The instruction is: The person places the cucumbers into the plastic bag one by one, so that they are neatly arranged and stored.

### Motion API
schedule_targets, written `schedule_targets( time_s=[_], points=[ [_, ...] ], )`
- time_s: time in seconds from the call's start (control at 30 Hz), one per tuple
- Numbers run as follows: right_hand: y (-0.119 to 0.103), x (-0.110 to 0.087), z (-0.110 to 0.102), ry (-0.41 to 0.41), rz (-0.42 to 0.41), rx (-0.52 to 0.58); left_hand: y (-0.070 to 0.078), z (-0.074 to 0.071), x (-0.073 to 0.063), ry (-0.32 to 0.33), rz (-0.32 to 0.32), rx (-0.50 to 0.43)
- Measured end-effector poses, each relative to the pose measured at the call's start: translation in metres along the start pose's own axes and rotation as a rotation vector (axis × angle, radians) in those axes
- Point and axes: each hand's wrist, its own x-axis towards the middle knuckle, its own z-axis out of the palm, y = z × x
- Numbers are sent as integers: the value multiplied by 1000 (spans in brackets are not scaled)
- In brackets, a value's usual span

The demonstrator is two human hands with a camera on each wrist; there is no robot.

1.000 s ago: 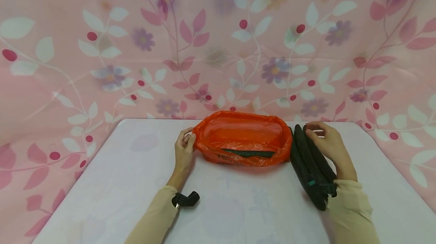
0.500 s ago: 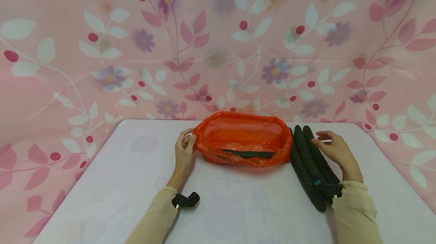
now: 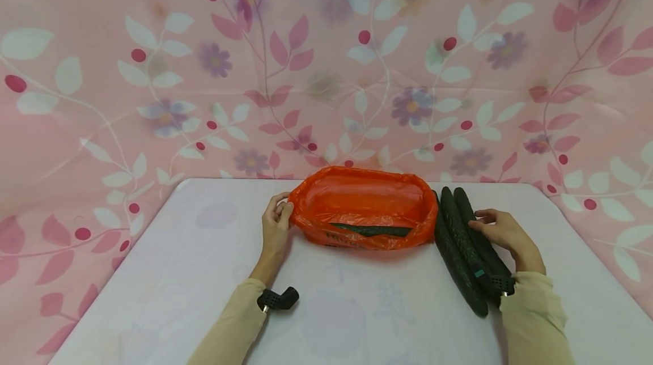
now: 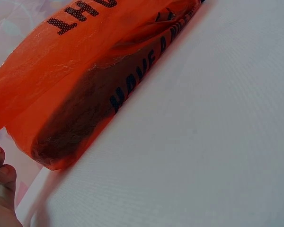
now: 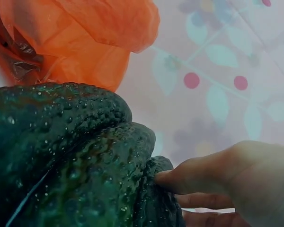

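At the left end of an orange plastic bag [image 3: 364,192], my left hand [image 3: 275,222] pinches the rim between thumb and fingers. The bag's mouth is spread wide, and a dark green cucumber [image 3: 374,230] lies inside along the near wall. Right of the bag, 3 cucumbers lie side by side: a left one [image 3: 461,274], a middle one [image 3: 455,220] and a right one [image 3: 463,202]. My right hand [image 3: 510,237] is beside the right cucumber. In the right wrist view its thumb [image 5: 173,177] touches that cucumber, while the other fingertips are hidden behind it.
A white-covered table [image 3: 204,274] carries everything. Behind its far edge hangs a pink floral cloth [image 3: 326,70]. A black wrist camera [image 3: 278,298] sits on the left wrist, another camera [image 3: 502,284] on the right, over the cucumbers' near ends.
My right hand has left the far tip of the right cucumber, shifted right and toward me, and now touches its side. The left hand and bag have stayed put.
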Motion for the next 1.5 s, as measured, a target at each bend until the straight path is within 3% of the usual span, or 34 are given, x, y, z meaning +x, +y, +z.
schedule_targets(
  time_s=[0.37, 0.77, 1.5],
  points=[
    [0, 4, 1, -54, 55, -15, 1, -1, 1, 9, -4, 6],
    [1, 6, 5, -28, 85, 40, 23, 5, -4, -1, -20, 3],
    [3, 7, 5, -7, 146, 1, 22, 4, -6, -3, -29, 11]
  ],
)
